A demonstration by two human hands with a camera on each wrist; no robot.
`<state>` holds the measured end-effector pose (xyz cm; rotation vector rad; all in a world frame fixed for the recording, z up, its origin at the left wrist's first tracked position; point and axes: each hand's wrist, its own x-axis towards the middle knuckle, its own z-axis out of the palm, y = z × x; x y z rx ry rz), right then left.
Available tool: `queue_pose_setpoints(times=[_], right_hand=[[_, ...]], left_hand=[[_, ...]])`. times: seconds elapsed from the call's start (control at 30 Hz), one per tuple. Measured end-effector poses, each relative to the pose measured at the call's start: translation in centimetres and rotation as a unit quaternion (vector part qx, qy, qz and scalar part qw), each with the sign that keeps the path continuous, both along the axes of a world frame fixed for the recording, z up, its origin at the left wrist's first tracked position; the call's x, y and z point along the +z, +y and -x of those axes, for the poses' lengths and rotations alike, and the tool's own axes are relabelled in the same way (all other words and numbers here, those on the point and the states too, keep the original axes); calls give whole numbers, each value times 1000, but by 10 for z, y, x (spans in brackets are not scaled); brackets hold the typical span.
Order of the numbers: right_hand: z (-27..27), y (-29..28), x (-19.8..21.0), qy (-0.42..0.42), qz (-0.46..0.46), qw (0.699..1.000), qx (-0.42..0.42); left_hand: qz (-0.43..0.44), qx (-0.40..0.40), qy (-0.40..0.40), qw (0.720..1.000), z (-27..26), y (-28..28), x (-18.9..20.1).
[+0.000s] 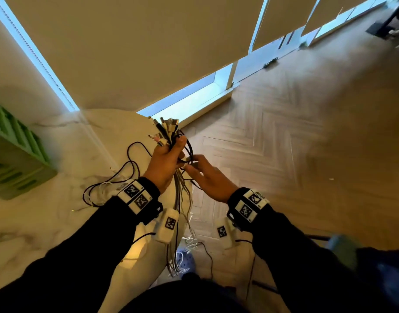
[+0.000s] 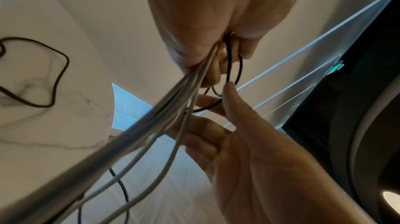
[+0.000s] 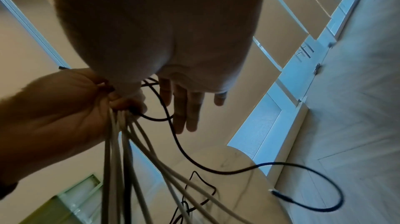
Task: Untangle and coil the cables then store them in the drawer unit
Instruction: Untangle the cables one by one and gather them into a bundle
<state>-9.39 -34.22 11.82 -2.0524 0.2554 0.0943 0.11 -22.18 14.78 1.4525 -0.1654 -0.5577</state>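
Observation:
My left hand [image 1: 165, 159] grips a bundle of grey, white and black cables [image 1: 169, 132] just below their plug ends, which stick up above the fist. The strands [image 2: 151, 125] hang down from the fist past the table edge toward the floor. A black cable [image 3: 194, 159] loops out of the bundle to the right. My right hand [image 1: 205, 175] is right beside the left one. Its fingers [image 3: 184, 111] are straight and lie against that black loop [image 2: 229, 66], thumb raised beside it. The green drawer unit [image 1: 15, 163] stands on the table at the far left.
The round marble table [image 1: 47, 222] carries a loose black cable [image 2: 67, 59] and a small tangle of white cable [image 1: 99, 190] by my left wrist. Herringbone wood floor lies to the right. A low window and blinds run behind the table. Something blue [image 1: 185, 260] lies on the floor below.

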Motion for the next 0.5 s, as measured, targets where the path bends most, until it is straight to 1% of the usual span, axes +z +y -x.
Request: queue_pose_setpoints(times=[0.17,0.33,0.4,0.43,0.47,0.5], right_hand=[[-1,-22,2,-63,25,996,-49],[-1,-73,8,-104,18,990,-94],[-1,-103,-2,-62,60,991,-105],[1,-118,-11,-13,87,991,-101],[4,-131,-22,57,124,987,-84],[8,-141,-34,140,170,974,-58]], left_hand=[[-5,-7,-4,1000,-7,-8,0],[-22,5,-8,1000,-11,-12,-1],[0,8,-4,1000,-12,-13,1],[17,8,4,1000,-12,-14,2],[32,9,15,999,-12,-15,4],[45,11,26,999,-11,-16,5]])
